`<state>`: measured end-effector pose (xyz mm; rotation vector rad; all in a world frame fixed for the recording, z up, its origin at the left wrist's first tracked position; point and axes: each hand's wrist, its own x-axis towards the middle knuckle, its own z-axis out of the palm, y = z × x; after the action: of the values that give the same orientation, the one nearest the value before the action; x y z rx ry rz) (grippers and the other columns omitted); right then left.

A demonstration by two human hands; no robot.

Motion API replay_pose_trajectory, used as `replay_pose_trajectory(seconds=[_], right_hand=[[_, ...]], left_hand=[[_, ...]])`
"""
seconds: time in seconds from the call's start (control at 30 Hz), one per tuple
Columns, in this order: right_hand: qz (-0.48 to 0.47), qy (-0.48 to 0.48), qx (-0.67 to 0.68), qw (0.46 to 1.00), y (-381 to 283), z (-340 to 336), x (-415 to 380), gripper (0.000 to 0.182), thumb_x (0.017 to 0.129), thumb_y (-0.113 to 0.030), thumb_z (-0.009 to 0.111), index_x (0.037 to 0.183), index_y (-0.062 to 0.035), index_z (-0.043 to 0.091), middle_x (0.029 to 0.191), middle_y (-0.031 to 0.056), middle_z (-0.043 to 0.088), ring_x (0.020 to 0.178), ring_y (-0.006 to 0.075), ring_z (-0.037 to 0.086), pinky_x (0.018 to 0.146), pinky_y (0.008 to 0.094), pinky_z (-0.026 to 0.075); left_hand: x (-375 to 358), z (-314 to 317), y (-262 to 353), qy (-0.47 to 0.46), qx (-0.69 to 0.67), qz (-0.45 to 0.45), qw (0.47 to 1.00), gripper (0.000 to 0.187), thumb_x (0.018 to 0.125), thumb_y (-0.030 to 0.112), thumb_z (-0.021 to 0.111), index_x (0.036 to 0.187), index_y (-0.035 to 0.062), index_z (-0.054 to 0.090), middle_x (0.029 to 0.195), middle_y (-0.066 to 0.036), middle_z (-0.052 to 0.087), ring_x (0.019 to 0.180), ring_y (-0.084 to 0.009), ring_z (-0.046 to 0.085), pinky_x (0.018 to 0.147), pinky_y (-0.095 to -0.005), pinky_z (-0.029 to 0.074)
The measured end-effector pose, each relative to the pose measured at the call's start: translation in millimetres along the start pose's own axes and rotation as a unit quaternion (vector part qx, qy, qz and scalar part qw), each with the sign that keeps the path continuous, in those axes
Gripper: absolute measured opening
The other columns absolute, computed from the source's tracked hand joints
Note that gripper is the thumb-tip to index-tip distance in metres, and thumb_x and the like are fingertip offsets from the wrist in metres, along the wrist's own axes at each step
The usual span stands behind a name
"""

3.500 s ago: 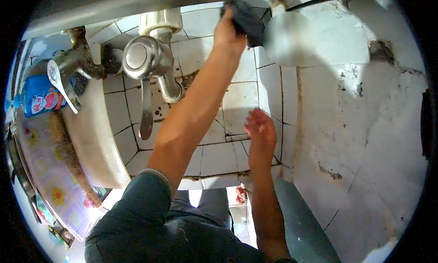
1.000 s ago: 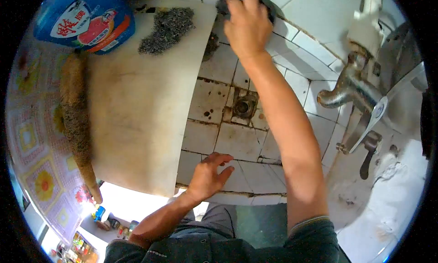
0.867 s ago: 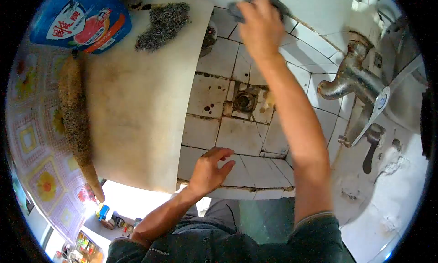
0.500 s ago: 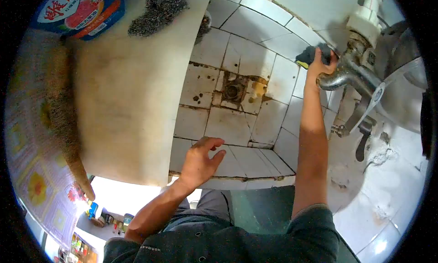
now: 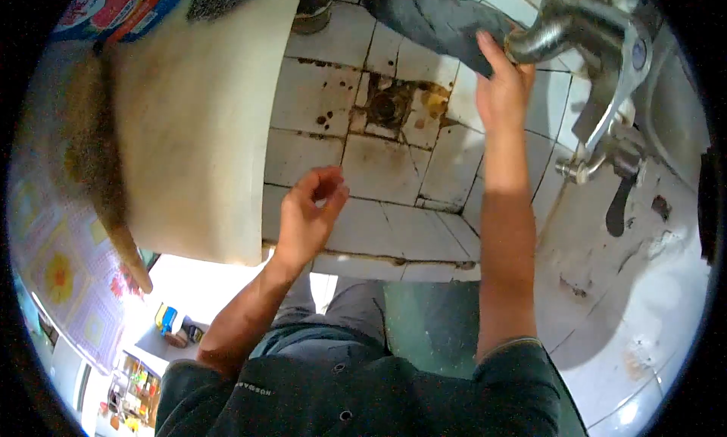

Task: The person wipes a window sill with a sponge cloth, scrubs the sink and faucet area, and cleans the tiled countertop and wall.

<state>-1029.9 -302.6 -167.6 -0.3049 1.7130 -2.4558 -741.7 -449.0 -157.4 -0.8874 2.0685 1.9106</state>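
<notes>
White-tiled sink basin (image 5: 379, 164) here, grimy around its dark square drain (image 5: 386, 110). Pale cutting board (image 5: 193, 134) sits left. Dark grey cloth (image 5: 439, 22) hangs over the basin's far side, pinched in the right hand's (image 5: 503, 92) grip by the metal tap (image 5: 556, 35); left hand (image 5: 307, 217) is empty, loosely curled.

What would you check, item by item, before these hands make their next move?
1. Right hand holding the dark cloth: ok.
2. Left hand free: ok, nothing seen in it.
3. Cloth not touching the faucet: cannot tell, they overlap in view.
4. Drain uncovered by cloth: ok.
5. Drain unclogged: cannot tell, too dark inside.
6. Tiles free of stains: not ok, brown marks surround the drain.
</notes>
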Motion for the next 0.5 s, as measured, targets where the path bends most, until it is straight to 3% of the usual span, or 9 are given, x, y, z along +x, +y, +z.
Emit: replay_pose_trajectory(seconds=[0.07,0.13,0.17,0.2,0.27,0.33,0.4,0.47,0.5], right_hand=[[0.09,-0.024,0.009,0.996,-42.3,-1.9,-32.8,0.044,0.081,0.001,0.066,0.123,0.0002,0.052,0.114,0.0095,0.059,0.105,0.0228,0.057,0.096,0.0377,0.044],[0.191,-0.049,-0.042,0.979,-70.1,-18.0,-63.0,0.055,0.073,-0.005,0.071,0.123,0.0004,0.051,0.116,0.0083,0.059,0.105,0.0237,0.057,0.098,0.039,0.042],[0.22,-0.085,-0.065,0.97,-79.4,-17.5,-76.5,0.061,0.061,-0.011,0.075,0.118,0.0004,0.056,0.11,0.0081,0.062,0.105,0.0248,0.058,0.098,0.0381,0.042],[0.225,-0.085,-0.061,0.969,-82.8,-13.7,-83.3,0.061,0.061,-0.011,0.075,0.118,0.0004,0.056,0.11,0.0081,0.062,0.105,0.0248,0.058,0.098,0.0381,0.042],[0.196,-0.388,-0.204,0.877,-84.2,-1.1,-93.3,0.05,0.057,-0.009,0.078,0.105,-0.003,0.065,0.1,0.0066,0.066,0.098,0.0192,0.061,0.091,0.0337,0.046],[0.291,-0.488,-0.173,0.805,-66.6,28.5,-112.4,0.049,0.058,-0.016,0.079,0.104,-0.0027,0.066,0.101,0.0071,0.066,0.098,0.0187,0.061,0.09,0.032,0.046],[0.319,-0.548,-0.105,0.766,-37.0,54.5,-143.5,0.043,0.067,-0.021,0.075,0.104,-0.0024,0.066,0.101,0.0079,0.067,0.1,0.0189,0.061,0.091,0.0314,0.046],[0.409,-0.541,-0.033,0.734,-7.6,75.9,-182.2,0.038,0.075,-0.023,0.069,0.106,-0.0027,0.065,0.103,0.0097,0.066,0.102,0.0217,0.061,0.093,0.0324,0.045],[0.41,-0.541,-0.03,0.734,3.7,82.7,-193.6,0.038,0.075,-0.023,0.069,0.106,-0.0027,0.065,0.103,0.0097,0.066,0.102,0.0217,0.061,0.093,0.0324,0.045]], left_hand=[[1.1,-0.9,-3.4,0.054,-0.12,0.015,0.991,0.032,0.093,0.012,0.058,0.122,-0.0005,0.055,0.109,-0.011,0.062,0.1,-0.018,0.06,0.089,-0.0316,0.047],[-1.6,-5.4,8.7,0.046,-0.151,-0.016,0.987,0.035,0.095,0.017,0.056,0.125,-0.0002,0.052,0.114,-0.012,0.061,0.103,-0.0194,0.059,0.092,-0.0329,0.046],[-1.6,-8.5,13.2,0.038,-0.184,-0.028,0.982,0.039,0.097,0.022,0.054,0.129,0.0002,0.049,0.118,-0.013,0.059,0.106,-0.0208,0.058,0.095,-0.0342,0.044],[-2.1,-10.5,12.9,0.041,-0.181,-0.033,0.982,0.039,0.097,0.022,0.054,0.129,0.0002,0.049,0.118,-0.013,0.059,0.106,-0.0208,0.058,0.095,-0.0342,0.044],[-5.2,-13.5,12.1,-0.002,-0.212,-0.02,0.977,0.043,0.098,0.031,0.052,0.128,0.0008,0.051,0.119,-0.014,0.059,0.105,-0.0216,0.059,0.096,-0.0359,0.044],[-11.5,-15.4,11.0,0.004,-0.195,-0.02,0.981,0.044,0.098,0.034,0.05,0.126,0.0003,0.052,0.121,-0.015,0.059,0.107,-0.0221,0.058,0.096,-0.0357,0.045],[-17.3,-18.8,10.8,0.036,-0.153,0.002,0.987,0.046,0.099,0.037,0.047,0.124,-0.0003,0.054,0.121,-0.015,0.059,0.111,-0.0232,0.056,0.098,-0.0364,0.042],[-24.9,-24.1,21.4,0.043,-0.132,0.009,0.99,0.048,0.099,0.04,0.044,0.123,-0.0007,0.054,0.121,-0.015,0.058,0.115,-0.0237,0.054,0.101,-0.0372,0.039],[-28.8,-26.8,22.5,0.04,-0.129,0.019,0.991,0.048,0.099,0.04,0.045,0.122,-0.001,0.055,0.121,-0.015,0.059,0.116,-0.0235,0.053,0.102,-0.0374,0.038]])
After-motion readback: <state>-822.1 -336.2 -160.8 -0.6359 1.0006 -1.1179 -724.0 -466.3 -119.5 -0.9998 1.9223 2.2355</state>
